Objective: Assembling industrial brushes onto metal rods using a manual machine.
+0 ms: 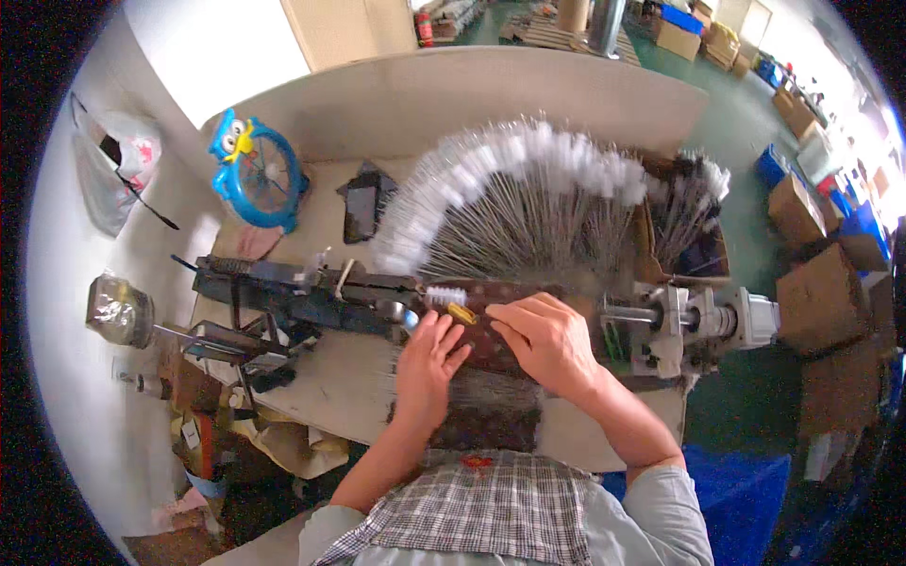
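My left hand [429, 363] rests over the front of the machine with its fingers spread. Its fingertips are beside a small yellow piece [461, 313], just below a short white bristle brush [446, 296] at the end of the machine's dark arm [363, 280]. To the right, my right hand [549, 341] has its fingers pinched together above a dark brown surface [495, 351]. Whatever lies in that pinch, if anything, is too small to make out. A large fan of wire-stemmed brushes with white tips [528, 203] stands behind both hands.
A grey motor with a shaft [750, 321] is at the bench's right end, near a cardboard box of brushes [713, 250]. At the back left stand a blue cartoon fan [260, 179] and a dark phone [360, 209]. A low panel [377, 104] edges the bench's far side.
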Action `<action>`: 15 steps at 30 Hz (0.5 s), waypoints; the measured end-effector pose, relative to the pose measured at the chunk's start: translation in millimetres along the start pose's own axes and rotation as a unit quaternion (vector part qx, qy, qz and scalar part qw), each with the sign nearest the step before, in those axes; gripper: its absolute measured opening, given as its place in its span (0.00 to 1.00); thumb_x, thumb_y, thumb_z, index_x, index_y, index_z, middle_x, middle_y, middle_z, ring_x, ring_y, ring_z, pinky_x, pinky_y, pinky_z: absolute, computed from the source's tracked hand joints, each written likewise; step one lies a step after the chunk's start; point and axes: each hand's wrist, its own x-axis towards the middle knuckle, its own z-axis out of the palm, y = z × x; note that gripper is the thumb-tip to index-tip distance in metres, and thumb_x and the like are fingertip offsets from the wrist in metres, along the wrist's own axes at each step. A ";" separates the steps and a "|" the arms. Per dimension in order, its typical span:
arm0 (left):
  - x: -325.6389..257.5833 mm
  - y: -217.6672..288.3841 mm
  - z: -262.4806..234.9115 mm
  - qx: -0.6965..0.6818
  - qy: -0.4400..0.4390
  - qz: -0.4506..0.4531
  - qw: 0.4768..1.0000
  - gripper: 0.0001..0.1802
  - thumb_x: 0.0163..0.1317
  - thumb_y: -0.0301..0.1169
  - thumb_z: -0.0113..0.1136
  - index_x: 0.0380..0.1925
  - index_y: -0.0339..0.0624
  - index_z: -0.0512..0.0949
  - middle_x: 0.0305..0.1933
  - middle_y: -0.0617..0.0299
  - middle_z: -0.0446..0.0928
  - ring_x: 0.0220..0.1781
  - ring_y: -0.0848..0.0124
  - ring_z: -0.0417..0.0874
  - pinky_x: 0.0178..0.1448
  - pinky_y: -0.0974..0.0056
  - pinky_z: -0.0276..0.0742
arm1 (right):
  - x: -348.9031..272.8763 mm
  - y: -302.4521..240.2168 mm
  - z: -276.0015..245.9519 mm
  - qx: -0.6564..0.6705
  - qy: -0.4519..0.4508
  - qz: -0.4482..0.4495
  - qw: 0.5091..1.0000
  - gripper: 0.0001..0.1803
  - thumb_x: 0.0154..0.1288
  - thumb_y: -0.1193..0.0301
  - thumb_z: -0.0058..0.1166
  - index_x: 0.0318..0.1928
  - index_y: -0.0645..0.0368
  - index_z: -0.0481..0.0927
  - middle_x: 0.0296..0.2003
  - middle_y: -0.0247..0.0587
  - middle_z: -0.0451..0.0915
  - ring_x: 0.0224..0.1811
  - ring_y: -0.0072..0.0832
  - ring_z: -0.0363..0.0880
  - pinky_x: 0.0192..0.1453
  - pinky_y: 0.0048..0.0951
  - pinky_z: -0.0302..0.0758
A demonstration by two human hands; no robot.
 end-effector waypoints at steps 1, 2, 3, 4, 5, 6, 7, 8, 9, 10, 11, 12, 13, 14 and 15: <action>0.2 1.4 -9.9 0.000 0.001 -0.006 1.000 0.24 0.65 0.44 0.48 0.53 0.37 0.66 0.57 0.53 0.69 0.56 0.63 0.72 0.56 0.59 0.70 | -6.7 3.7 -2.5 -0.001 -0.003 0.006 1.000 0.08 0.51 0.73 0.59 0.35 0.57 0.82 0.29 0.39 0.81 0.32 0.37 0.78 0.37 0.33 0.75; 0.9 4.8 -27.5 0.040 0.007 -0.023 0.999 0.22 0.65 0.40 0.48 0.53 0.37 0.67 0.56 0.53 0.70 0.56 0.64 0.72 0.55 0.60 0.70 | -16.7 7.2 -4.5 0.014 -0.032 0.030 0.999 0.08 0.52 0.73 0.59 0.35 0.57 0.81 0.28 0.40 0.80 0.31 0.37 0.78 0.35 0.34 0.75; 4.0 9.1 -46.3 0.080 0.008 -0.040 0.996 0.20 0.65 0.36 0.49 0.53 0.38 0.67 0.56 0.54 0.70 0.56 0.64 0.71 0.55 0.60 0.71 | -26.6 11.5 -6.0 0.027 -0.058 0.055 0.996 0.08 0.53 0.72 0.59 0.36 0.57 0.81 0.28 0.41 0.80 0.30 0.38 0.79 0.33 0.35 0.75; 3.9 14.5 -66.0 0.129 0.038 0.003 0.991 0.18 0.64 0.37 0.50 0.50 0.39 0.70 0.51 0.56 0.73 0.51 0.66 0.74 0.53 0.61 0.72 | -37.3 18.1 -3.8 0.029 -0.065 0.057 0.996 0.08 0.55 0.71 0.57 0.36 0.57 0.81 0.27 0.42 0.80 0.29 0.38 0.79 0.32 0.36 0.75; 3.9 20.3 -89.8 0.178 0.068 0.046 0.981 0.16 0.63 0.37 0.51 0.47 0.39 0.72 0.45 0.57 0.76 0.46 0.67 0.77 0.50 0.63 0.73 | -48.0 23.3 -1.4 0.028 -0.068 0.059 0.996 0.08 0.55 0.71 0.57 0.36 0.57 0.81 0.27 0.42 0.80 0.29 0.38 0.79 0.32 0.36 0.75; 9.0 19.9 -129.3 0.134 0.142 0.060 0.979 0.14 0.63 0.38 0.52 0.43 0.40 0.74 0.40 0.59 0.77 0.41 0.69 0.77 0.46 0.65 0.74 | -57.9 26.3 1.4 0.010 -0.102 0.079 0.992 0.08 0.56 0.70 0.57 0.36 0.56 0.82 0.27 0.41 0.80 0.30 0.39 0.79 0.33 0.36 0.76; 13.5 21.0 -166.8 0.088 0.217 0.072 0.970 0.13 0.62 0.39 0.53 0.38 0.42 0.76 0.35 0.62 0.77 0.36 0.70 0.78 0.43 0.67 0.75 | -68.2 30.2 5.4 -0.010 -0.136 0.098 0.986 0.08 0.56 0.70 0.56 0.36 0.56 0.82 0.28 0.41 0.80 0.31 0.39 0.79 0.34 0.35 0.76; 8.1 33.2 -181.0 -0.014 0.279 0.098 0.955 0.13 0.62 0.40 0.54 0.35 0.43 0.76 0.32 0.63 0.76 0.33 0.72 0.77 0.39 0.68 0.74 | -82.8 30.7 6.1 -0.027 -0.176 0.128 0.976 0.09 0.57 0.68 0.56 0.38 0.55 0.82 0.32 0.40 0.80 0.34 0.40 0.79 0.37 0.35 0.76; 6.4 45.6 -198.6 -0.111 0.344 0.117 0.925 0.13 0.61 0.41 0.55 0.32 0.44 0.76 0.29 0.65 0.75 0.30 0.73 0.76 0.35 0.70 0.74 | -87.9 32.3 11.2 -0.030 -0.178 0.130 0.975 0.09 0.57 0.68 0.56 0.38 0.55 0.82 0.32 0.40 0.80 0.34 0.40 0.79 0.37 0.35 0.76; -3.6 61.9 -254.5 -0.123 0.193 0.089 0.970 0.14 0.60 0.43 0.56 0.30 0.44 0.76 0.27 0.66 0.74 0.28 0.75 0.75 0.32 0.70 0.73 | -89.9 31.5 14.8 -0.023 -0.170 0.142 0.975 0.09 0.57 0.67 0.55 0.38 0.54 0.81 0.33 0.40 0.80 0.35 0.40 0.79 0.37 0.35 0.76; -15.3 76.7 -310.4 -0.133 0.039 0.061 0.988 0.15 0.59 0.45 0.57 0.28 0.45 0.75 0.25 0.67 0.73 0.26 0.76 0.74 0.29 0.70 0.72 | -91.2 30.7 21.4 -0.016 -0.165 0.151 0.975 0.10 0.57 0.67 0.55 0.39 0.53 0.81 0.35 0.39 0.80 0.37 0.40 0.79 0.38 0.35 0.75; -16.5 87.0 -330.6 -0.128 0.178 0.134 0.966 0.16 0.58 0.47 0.58 0.29 0.45 0.76 0.25 0.66 0.74 0.25 0.77 0.73 0.28 0.70 0.71 | -91.4 31.0 31.9 -0.017 -0.169 0.147 0.975 0.10 0.57 0.67 0.55 0.39 0.53 0.81 0.35 0.39 0.80 0.37 0.40 0.79 0.38 0.35 0.75; -13.4 94.0 -337.7 -0.119 0.309 0.200 0.922 0.19 0.56 0.49 0.59 0.31 0.44 0.76 0.26 0.66 0.74 0.23 0.78 0.72 0.26 0.70 0.70 | -90.5 33.0 41.9 -0.053 -0.208 0.163 0.963 0.10 0.56 0.66 0.55 0.39 0.53 0.81 0.35 0.39 0.80 0.37 0.40 0.78 0.38 0.36 0.75; -15.1 104.2 -345.3 -0.123 0.307 0.198 0.923 0.19 0.56 0.49 0.59 0.31 0.44 0.76 0.26 0.66 0.74 0.23 0.78 0.72 0.26 0.70 0.70 | -89.3 33.7 46.1 -0.089 -0.245 0.180 0.949 0.10 0.56 0.66 0.55 0.39 0.53 0.81 0.35 0.38 0.79 0.37 0.40 0.78 0.38 0.36 0.75; -19.3 122.1 -345.0 -0.052 0.380 0.194 0.903 0.19 0.56 0.48 0.59 0.32 0.44 0.76 0.27 0.65 0.75 0.24 0.78 0.72 0.27 0.71 0.70 | -85.6 33.4 45.3 -0.095 -0.243 0.180 0.949 0.10 0.56 0.66 0.55 0.39 0.53 0.81 0.35 0.38 0.79 0.37 0.40 0.78 0.38 0.36 0.75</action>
